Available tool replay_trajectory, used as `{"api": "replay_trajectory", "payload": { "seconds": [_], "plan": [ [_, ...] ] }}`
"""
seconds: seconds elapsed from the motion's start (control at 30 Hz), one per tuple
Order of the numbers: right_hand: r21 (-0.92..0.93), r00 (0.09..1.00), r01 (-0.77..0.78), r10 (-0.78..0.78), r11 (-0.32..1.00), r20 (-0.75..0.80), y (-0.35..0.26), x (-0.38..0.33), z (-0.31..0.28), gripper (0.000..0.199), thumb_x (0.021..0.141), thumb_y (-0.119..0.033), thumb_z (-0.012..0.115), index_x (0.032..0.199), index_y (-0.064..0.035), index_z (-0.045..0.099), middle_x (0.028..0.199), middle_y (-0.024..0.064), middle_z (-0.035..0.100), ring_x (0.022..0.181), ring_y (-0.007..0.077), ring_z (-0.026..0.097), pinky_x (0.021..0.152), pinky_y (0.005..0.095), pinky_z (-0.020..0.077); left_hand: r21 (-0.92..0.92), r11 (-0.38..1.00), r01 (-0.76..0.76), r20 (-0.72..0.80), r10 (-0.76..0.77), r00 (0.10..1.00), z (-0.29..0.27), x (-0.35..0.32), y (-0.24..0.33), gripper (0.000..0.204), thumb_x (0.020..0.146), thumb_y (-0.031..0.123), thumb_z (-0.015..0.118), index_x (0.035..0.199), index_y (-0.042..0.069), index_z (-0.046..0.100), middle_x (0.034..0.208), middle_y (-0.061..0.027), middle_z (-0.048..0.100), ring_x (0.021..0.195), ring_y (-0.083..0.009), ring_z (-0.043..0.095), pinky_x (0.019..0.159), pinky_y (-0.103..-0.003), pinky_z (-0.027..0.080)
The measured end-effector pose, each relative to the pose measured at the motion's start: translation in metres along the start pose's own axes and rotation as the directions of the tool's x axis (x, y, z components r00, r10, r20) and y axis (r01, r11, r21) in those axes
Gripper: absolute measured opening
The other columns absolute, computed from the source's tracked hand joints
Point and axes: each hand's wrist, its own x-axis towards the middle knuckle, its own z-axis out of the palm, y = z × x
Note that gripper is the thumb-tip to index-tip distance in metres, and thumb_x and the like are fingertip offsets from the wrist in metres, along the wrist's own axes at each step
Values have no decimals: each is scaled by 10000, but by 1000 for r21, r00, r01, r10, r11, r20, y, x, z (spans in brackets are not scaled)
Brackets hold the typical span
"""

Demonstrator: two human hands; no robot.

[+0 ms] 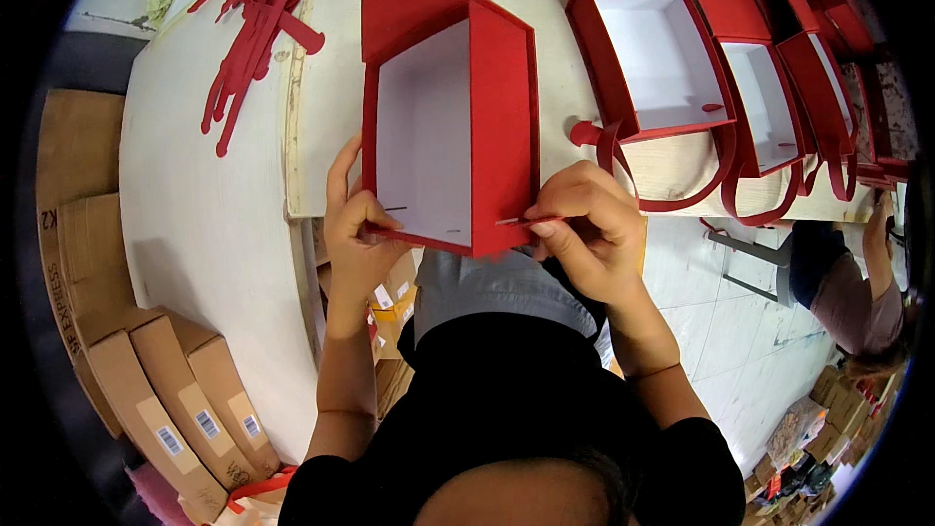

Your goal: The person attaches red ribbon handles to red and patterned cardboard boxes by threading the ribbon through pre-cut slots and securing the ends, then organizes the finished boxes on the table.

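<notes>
A red box (502, 117) with a white inside stands open toward me at the edge of a pale wooden table (331, 88). My left hand (358, 229) grips the box's lower left corner, thumb and fingers on the front rim. My right hand (589, 224) pinches a thin red strip end (531, 221) at the box's lower right corner. A red ribbon handle (609, 151) curls just right of that hand.
A row of several finished red boxes (653, 49) with ribbon handles lines the table to the right. Loose red ribbon strips (258, 19) pile at the back left. Long brown cartons (185, 399) lie on the floor at left. Another person (857, 292) crouches at right.
</notes>
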Motion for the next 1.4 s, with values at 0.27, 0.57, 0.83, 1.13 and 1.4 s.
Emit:
{"api": "replay_trajectory", "payload": {
  "seconds": [0.27,0.57,0.83,1.13,1.4],
  "plan": [
    [-453,944,322,-320,831,84,-9,5,-10,156,691,29,691,828,-5,624,780,114,570,661,238,590,549,294,470,-70,997,38,-7,-39,999,3,-2,4,415,505,68,869,578,79,461,1430,-199,334,985,-176,621,720,-271,529],
    [-553,886,463,-368,693,281,-10,15,-21,178,659,0,671,830,-11,622,766,96,561,588,219,571,494,285,454,-143,988,59,15,-57,998,3,0,8,419,527,73,870,575,55,454,1436,-198,325,816,-100,622,609,-205,496],
    [-658,842,472,-78,586,534,-30,23,-40,181,663,-35,618,838,-23,576,787,75,542,593,255,579,489,350,462,-109,994,19,55,-13,998,4,3,11,434,535,168,882,575,61,464,1428,-201,334,821,-106,636,644,-221,520],
    [-445,925,346,-223,826,306,-6,13,-41,144,692,36,649,827,10,604,765,112,559,640,262,575,540,313,463,-156,986,62,47,-55,997,6,5,11,415,529,153,881,562,64,477,1425,-201,333,846,-132,642,681,-242,537],
    [-628,895,400,-138,667,424,-6,9,-47,134,679,20,639,806,-8,603,747,90,541,592,235,565,480,316,445,22,996,88,99,-90,991,8,8,28,402,518,120,878,562,52,484,1404,-190,364,1022,-247,620,713,-271,556]
  ]
}}
